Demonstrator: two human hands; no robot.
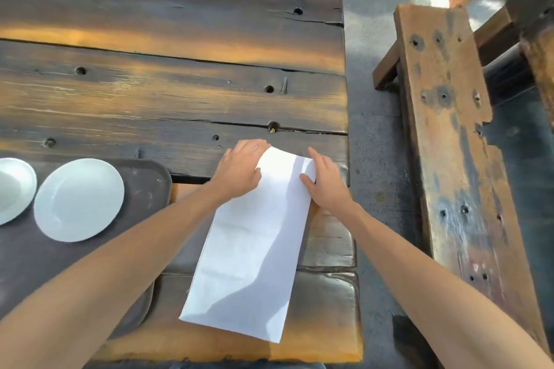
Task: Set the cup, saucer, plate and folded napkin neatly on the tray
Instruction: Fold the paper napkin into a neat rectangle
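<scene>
A long white napkin (254, 252), folded into a narrow strip, lies on the wooden table to the right of the tray. My left hand (239, 169) rests flat on its far left corner and my right hand (323, 183) presses its far right edge. The dark brown tray (147, 183) sits at the left with a white plate (79, 199) on it. A second white dish, the saucer (13, 189), is cut off at the left edge of the view. No cup is in view.
The heavy plank table (180, 69) ends at its right edge near my right hand. A wooden bench (446, 129) stands to the right across a strip of concrete floor.
</scene>
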